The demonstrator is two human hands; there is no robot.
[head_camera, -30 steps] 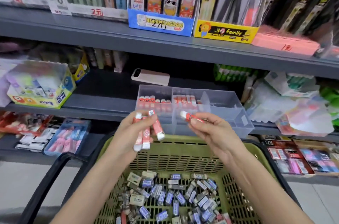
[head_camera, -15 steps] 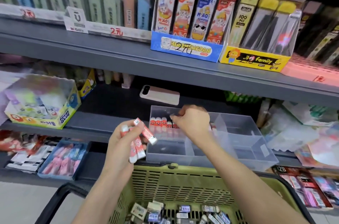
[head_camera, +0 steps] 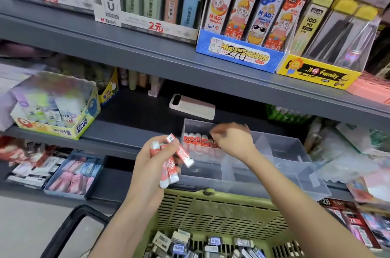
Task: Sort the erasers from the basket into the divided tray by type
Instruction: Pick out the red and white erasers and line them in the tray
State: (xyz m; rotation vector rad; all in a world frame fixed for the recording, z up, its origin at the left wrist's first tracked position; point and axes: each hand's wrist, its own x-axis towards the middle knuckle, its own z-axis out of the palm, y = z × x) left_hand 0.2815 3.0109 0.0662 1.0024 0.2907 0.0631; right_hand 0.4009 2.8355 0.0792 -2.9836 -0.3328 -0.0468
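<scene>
head view: clear hard-plastic divided tray point(head_camera: 282, 177) is sitting at the front edge of the grey middle shelf point(head_camera: 118, 137), with the green slotted plastic basket point(head_camera: 211, 209) just below and in front of it. open room is showing in the tray's right compartments and its front left one. a pale phone point(head_camera: 192, 106) is lying flat on the shelf behind the tray's back edge. left hand point(head_camera: 150, 160) is gripping a fanned bunch of long red-and-white stick erasers point(head_camera: 172, 165) with paper sleeves, just beside the tray's left wall and above the basket's far rim. right hand point(head_camera: 232, 141) is hovering over the tray's back left compartment, fingers curled down and blurred; cannot tell whether it is pinching anything. a row of red-capped erasers point(head_camera: 198, 140) is standing side by side in that compartment, right beside the right fingers. small blocky grey and blue-sleeved erasers point(head_camera: 213, 243) are lying loose on the basket floor, well below both hands. a yellow glue box point(head_camera: 54, 124) is sitting toward the shelf's left end.
</scene>
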